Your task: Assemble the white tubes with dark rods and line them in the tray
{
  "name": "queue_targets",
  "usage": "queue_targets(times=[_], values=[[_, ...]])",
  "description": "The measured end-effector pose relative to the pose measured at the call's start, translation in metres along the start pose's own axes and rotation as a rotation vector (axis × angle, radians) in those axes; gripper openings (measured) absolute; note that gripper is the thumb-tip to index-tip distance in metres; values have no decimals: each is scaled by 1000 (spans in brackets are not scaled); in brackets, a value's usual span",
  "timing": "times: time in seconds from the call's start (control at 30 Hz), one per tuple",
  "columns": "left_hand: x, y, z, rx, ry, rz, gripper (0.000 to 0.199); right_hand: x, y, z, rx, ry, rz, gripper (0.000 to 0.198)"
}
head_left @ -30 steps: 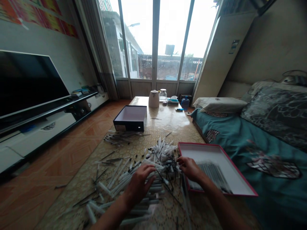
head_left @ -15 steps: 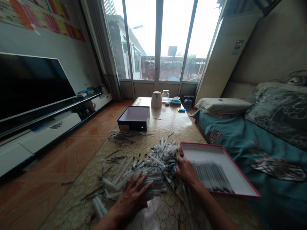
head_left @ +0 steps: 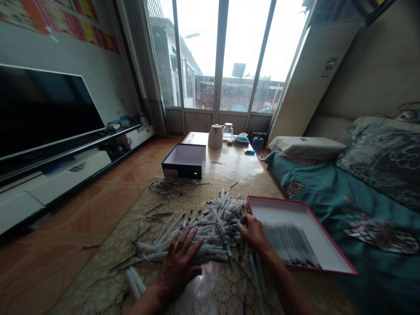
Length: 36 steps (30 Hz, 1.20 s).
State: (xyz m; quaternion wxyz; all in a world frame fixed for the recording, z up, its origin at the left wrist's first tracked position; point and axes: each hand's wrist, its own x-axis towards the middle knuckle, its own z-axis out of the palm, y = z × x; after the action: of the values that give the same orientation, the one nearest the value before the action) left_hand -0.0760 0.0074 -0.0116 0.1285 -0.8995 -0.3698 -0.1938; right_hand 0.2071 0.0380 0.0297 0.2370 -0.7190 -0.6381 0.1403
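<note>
A heap of whitish translucent pen tubes (head_left: 226,205), mixed with thin dark rods and small black caps, covers the middle of the table. My left hand (head_left: 180,262) rests with fingers spread on the near part of the heap. My right hand (head_left: 253,232) is at the heap's right edge, beside a shallow red-rimmed box lid (head_left: 331,238). Its fingers are pressed together; what they pinch, if anything, is hidden. A row of greyish pens (head_left: 292,240) lies side by side in the lid.
A dark blue open box (head_left: 182,170) stands behind the heap on the left. Farther back are a kettle (head_left: 215,136), a glass jar (head_left: 228,131) and a tissue pack (head_left: 242,138). A sofa with a teal cover (head_left: 315,188) borders the table's right side.
My left hand has shifted slightly left and its fingers have spread wider, baring more tubes. My right hand has stayed nearly in place at the heap's edge.
</note>
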Motion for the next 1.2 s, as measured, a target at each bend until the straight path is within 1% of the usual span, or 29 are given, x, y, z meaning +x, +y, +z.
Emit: queue_targets(times=[0.07, 0.17, 0.2, 0.23, 0.27, 0.3, 0.37, 0.43, 0.5, 0.6, 0.7, 0.83, 0.93, 1.03, 1.1, 1.17, 1.2], values=[[-4, 7, 0, -5, 0, -18, 72, -1, -26, 12, 78, -17, -66, 5], [-6, 12, -1, -11, -4, -77, 72, -5, -70, 37, 177, -56, -150, 3], [-6, 13, -1, -20, 4, -97, 74, -6, -81, 43, 197, -65, -170, 4], [-6, 13, 0, -31, 19, -117, 74, -5, -89, 47, 231, -70, -199, 8], [-6, 13, 1, -41, 33, -131, 75, -4, -92, 47, 262, -69, -230, 11], [-6, 13, 2, -49, 44, -141, 75, -1, -91, 45, 271, -60, -249, 12], [-7, 12, 3, -54, 47, -149, 74, 7, -79, 34, 182, -25, -224, 11], [-8, 10, 4, -50, 20, -134, 72, 17, -57, 21, -58, 22, -81, 17], [-8, 8, 5, -42, -11, -114, 70, 25, -34, 12, -143, 15, -15, 19], [-7, 5, 4, -27, -38, -107, 70, 31, -10, 10, -201, -44, -14, 15], [-9, 2, 0, -12, -47, -127, 73, 30, 0, 14, -226, -81, -33, 16], [-16, -3, -9, -18, -81, -162, 78, 28, -3, 11, -202, -56, -58, 13], [-23, -4, -12, -32, -60, -173, 76, 27, -21, 13, -111, -22, -122, 9], [-26, -3, -13, -45, -5, -172, 69, 25, -48, 24, 4, -37, -231, 6], [-28, -3, -15, -59, 13, -163, 64, 22, -61, 31, 61, -40, -269, 9], [-32, -2, -18, -83, 19, -160, 55, 16, -63, 32, 101, -25, -276, 12], [-34, -2, -20, -96, 22, -168, 48, 12, -59, 29, 123, 2, -268, 12]])
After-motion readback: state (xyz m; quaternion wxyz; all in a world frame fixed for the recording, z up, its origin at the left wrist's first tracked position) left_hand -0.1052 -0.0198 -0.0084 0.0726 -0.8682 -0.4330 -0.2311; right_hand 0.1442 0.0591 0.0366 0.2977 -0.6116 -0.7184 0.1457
